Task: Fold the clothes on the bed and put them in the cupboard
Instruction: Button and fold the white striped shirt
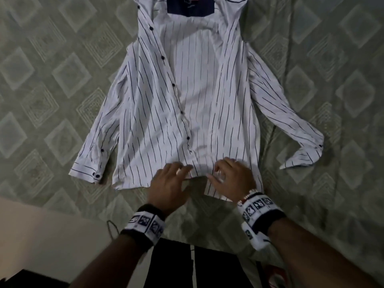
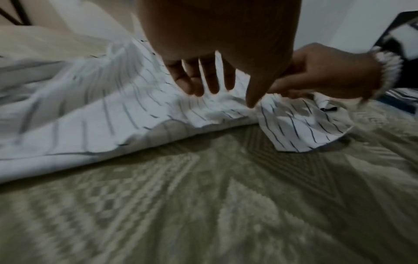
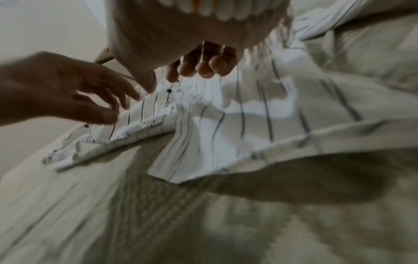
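the shirt [image 1: 193, 96] was cut off at the collar by the top edge of the head view. the left hand [image 1: 168, 183] and right hand [image 1: 230, 179] covered part of its hem. both wrist views were blurred, so whether the right hand's fingers [image 3: 203, 66] pinched cloth could not be told. the bed [image 1: 52, 80] ran past every edge.

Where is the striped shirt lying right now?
In the head view, the striped shirt lies spread open on the patterned bedcover, collar away, with the left hand and right hand at its near hem.

Pale floor [image 1: 41, 235] beside patterned bedcover [image 1: 52, 80]
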